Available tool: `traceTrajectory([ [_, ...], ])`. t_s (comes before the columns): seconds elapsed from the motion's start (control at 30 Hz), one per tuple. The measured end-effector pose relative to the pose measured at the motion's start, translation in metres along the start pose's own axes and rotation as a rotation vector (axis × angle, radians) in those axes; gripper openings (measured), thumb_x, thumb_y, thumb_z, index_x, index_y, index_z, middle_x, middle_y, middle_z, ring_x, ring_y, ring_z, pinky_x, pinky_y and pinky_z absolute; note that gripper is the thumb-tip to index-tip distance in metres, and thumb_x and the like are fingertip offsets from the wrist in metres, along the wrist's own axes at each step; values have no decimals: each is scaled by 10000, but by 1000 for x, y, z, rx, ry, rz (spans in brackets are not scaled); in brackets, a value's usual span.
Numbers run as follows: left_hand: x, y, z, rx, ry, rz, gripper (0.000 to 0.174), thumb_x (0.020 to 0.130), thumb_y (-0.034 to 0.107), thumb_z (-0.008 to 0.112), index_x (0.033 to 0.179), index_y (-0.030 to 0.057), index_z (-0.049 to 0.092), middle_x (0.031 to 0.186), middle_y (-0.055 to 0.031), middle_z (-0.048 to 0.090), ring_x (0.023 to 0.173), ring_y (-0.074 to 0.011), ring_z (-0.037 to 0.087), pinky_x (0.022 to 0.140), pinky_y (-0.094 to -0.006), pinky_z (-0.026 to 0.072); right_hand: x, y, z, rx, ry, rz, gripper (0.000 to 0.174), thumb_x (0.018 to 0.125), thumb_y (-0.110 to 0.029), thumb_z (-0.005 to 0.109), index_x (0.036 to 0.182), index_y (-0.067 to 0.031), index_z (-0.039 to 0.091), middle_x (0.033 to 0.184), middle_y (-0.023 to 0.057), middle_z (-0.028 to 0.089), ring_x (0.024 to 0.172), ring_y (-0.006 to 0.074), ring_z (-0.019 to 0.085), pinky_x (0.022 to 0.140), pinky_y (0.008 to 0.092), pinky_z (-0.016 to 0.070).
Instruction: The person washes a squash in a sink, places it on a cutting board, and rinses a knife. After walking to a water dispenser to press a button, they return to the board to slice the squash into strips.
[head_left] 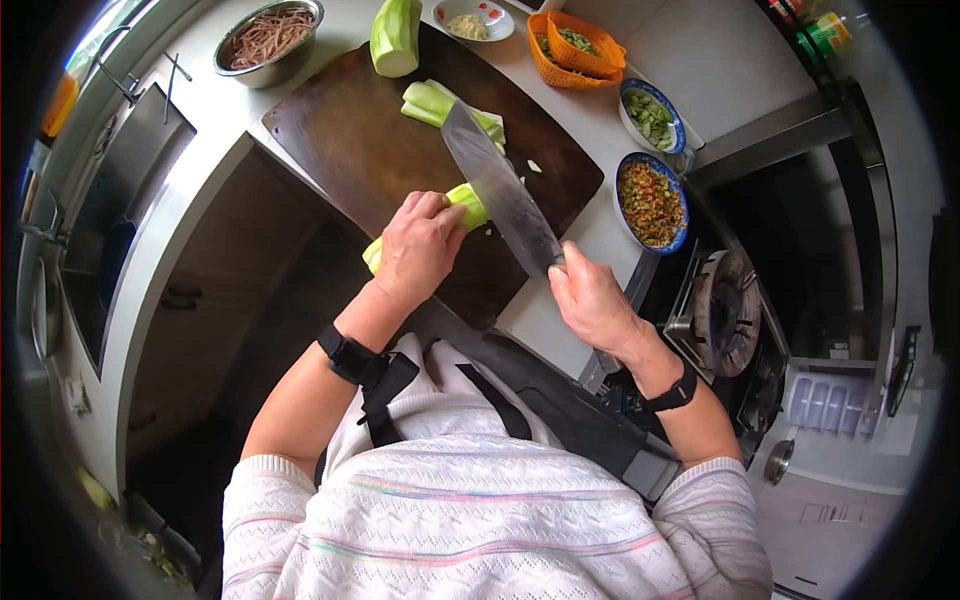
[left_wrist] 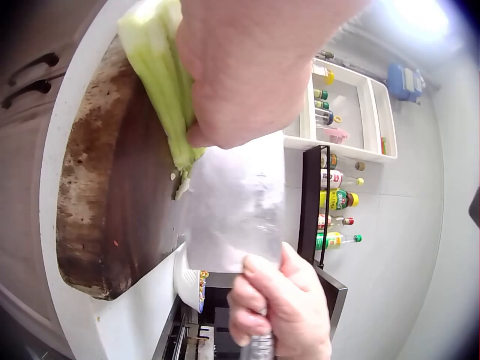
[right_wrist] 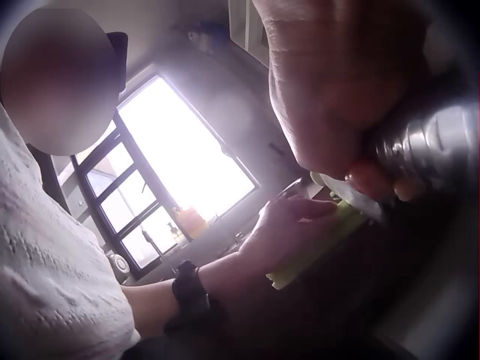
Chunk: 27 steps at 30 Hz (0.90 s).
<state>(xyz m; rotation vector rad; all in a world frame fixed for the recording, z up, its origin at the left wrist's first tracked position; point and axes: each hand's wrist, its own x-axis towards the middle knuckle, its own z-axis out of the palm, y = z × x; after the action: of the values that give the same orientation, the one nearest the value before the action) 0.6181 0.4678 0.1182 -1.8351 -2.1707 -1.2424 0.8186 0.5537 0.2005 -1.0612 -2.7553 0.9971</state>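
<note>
My left hand holds a long piece of ridged, pale green squash-like vegetable on the dark wooden cutting board, its fingers curled over the top. My right hand grips the handle of a cleaver. The broad blade slants across the board, right by the far end of the held piece. In the left wrist view the blade stands close beside the vegetable. Other cut lengths of the vegetable lie beyond the blade, and a thicker chunk stands at the board's far edge.
A steel bowl of brownish strips stands back left. Behind the board are a small plate and orange baskets. Two blue-rimmed bowls, one with green pieces, one with chopped mix, stand right, near the stove burner.
</note>
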Motion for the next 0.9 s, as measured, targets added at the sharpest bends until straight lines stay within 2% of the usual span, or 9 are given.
traceTrajectory([
  [0.1,-1,1,2,2,-1,-10,254,678,60,717,928,70,670,928,-73,609,886,-277,576,772,-357,490,1,-1,6,35,-3,-2,140,909,-111,466,882,13,407,666,264,559,685,488,549,612,549,423],
  [0.17,2,-2,0,6,-1,-18,258,680,63,718,933,70,669,936,-75,608,891,-278,575,776,-356,489,6,9,17,-42,-10,-58,135,910,-108,468,890,8,402,668,263,559,690,484,551,612,545,424],
  [0.2,0,-1,-2,10,-19,-11,262,682,65,719,939,70,667,945,-77,606,896,-279,575,775,-358,490,6,5,14,-32,-46,1,138,910,-108,471,896,9,400,666,264,557,690,483,552,611,543,426],
  [0.4,-9,-1,-18,48,-53,-25,256,692,61,715,943,69,664,958,-80,605,891,-283,575,764,-367,496,5,2,4,11,-40,-14,139,905,-103,473,877,14,404,642,265,546,667,483,548,591,541,419],
  [0.5,-13,-2,-13,0,-1,-11,235,691,55,715,921,64,667,942,-79,608,876,-280,578,757,-360,498,-1,-5,-2,68,35,-54,140,901,-102,478,873,15,407,633,262,543,658,481,546,582,541,410],
  [0.6,-9,-2,-13,20,29,14,212,693,48,713,900,59,669,921,-75,610,864,-274,581,748,-353,499,9,5,19,-65,8,-80,142,899,-103,482,872,17,410,631,260,542,655,479,546,580,539,408],
  [0.73,-11,-2,-13,6,28,15,204,697,47,710,897,56,670,913,-71,611,863,-270,582,742,-351,500,1,-5,-1,55,10,-33,153,894,-106,490,862,20,410,653,275,545,675,483,547,594,541,414],
  [0.9,-8,-4,-12,25,51,27,205,695,46,711,896,58,670,907,-72,612,860,-271,582,742,-352,500,10,5,12,5,-11,-70,151,894,-103,488,859,21,409,652,276,543,671,483,546,594,539,414],
])
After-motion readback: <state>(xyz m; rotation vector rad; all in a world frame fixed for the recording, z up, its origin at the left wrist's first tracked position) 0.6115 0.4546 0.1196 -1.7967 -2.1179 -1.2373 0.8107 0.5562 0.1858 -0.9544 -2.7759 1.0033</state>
